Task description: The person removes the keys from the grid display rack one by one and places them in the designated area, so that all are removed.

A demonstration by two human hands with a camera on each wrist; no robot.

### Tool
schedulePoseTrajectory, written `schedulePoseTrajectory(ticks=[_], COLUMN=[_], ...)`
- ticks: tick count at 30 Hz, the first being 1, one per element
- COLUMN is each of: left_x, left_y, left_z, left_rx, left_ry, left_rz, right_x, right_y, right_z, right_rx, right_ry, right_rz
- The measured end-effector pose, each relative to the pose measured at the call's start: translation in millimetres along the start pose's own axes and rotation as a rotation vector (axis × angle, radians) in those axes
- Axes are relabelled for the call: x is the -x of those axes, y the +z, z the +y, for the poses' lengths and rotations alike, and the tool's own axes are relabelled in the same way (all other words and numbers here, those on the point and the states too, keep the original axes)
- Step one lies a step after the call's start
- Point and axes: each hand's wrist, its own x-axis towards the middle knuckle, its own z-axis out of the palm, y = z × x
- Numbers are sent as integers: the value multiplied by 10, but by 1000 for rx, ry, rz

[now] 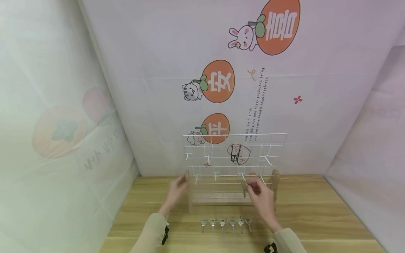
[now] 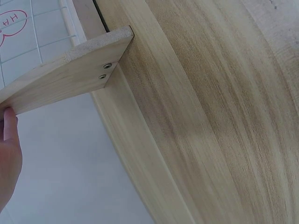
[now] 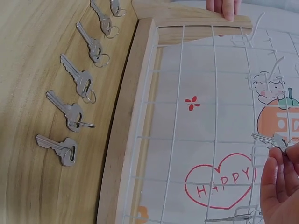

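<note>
A white wire grid rack (image 1: 235, 134) with wooden end pieces stands upright on the table, with white hooks jutting from its front. My left hand (image 1: 177, 189) grips the rack's left wooden end piece (image 2: 70, 72), thumb on one face and fingers over the other. My right hand (image 1: 262, 200) pinches a silver key (image 3: 271, 139) by its head end, in front of the grid and close below a hook (image 1: 243, 175). Low in the right wrist view, another key (image 3: 229, 218) appears against the wires, partly cut off by the frame.
Several silver keys (image 1: 223, 223) with small rings lie in a row on the wooden table (image 1: 152, 196), in front of the rack. Behind it hangs a white cloth (image 1: 158, 105) printed with cartoon fruit and animals. Similar cloth walls enclose the left and right sides.
</note>
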Motion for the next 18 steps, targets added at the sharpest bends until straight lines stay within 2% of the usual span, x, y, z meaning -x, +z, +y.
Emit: schedulePoseTrajectory(ticks=[6, 14, 18], left_x=[14, 104, 129], left_y=[24, -17, -37], left_z=[36, 314, 370], left_rx=[-1, 6, 4], left_ry=[-24, -11, -6], left_rz=[19, -10, -18], right_x=[78, 217, 275], right_y=[-29, -63, -84], right_z=[54, 240, 358], right_rx=[32, 36, 46], right_ry=[-12, 15, 44], right_rz=[-18, -63, -75])
